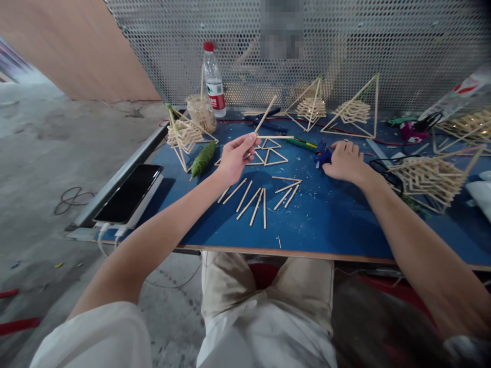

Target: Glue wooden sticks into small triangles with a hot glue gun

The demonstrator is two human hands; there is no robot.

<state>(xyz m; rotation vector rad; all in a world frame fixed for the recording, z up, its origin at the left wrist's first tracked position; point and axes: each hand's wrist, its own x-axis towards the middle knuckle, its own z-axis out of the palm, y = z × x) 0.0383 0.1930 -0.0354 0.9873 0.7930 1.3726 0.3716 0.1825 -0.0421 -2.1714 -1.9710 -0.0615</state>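
Observation:
My left hand [238,154] is closed in a pinch on two thin wooden sticks [266,113], which meet at the fingertips in a V. Below it on the blue table lie triangles made of sticks [273,156] and several loose sticks [251,204]. My right hand [346,159] is curled palm down at a blue tool [322,155] that looks like a glue gun; thumb and fingers are on either side of it, and the palm hides part of it. Left of that tool lies a green-and-yellow utility knife [303,144].
Stick pyramids [429,179] stand at the right and along the back by a perforated metal panel [230,30]. At the left are a green yarn bundle [203,158], a phone [130,193] on a white block with cables, a jar [202,113] of sticks and a water bottle [215,84].

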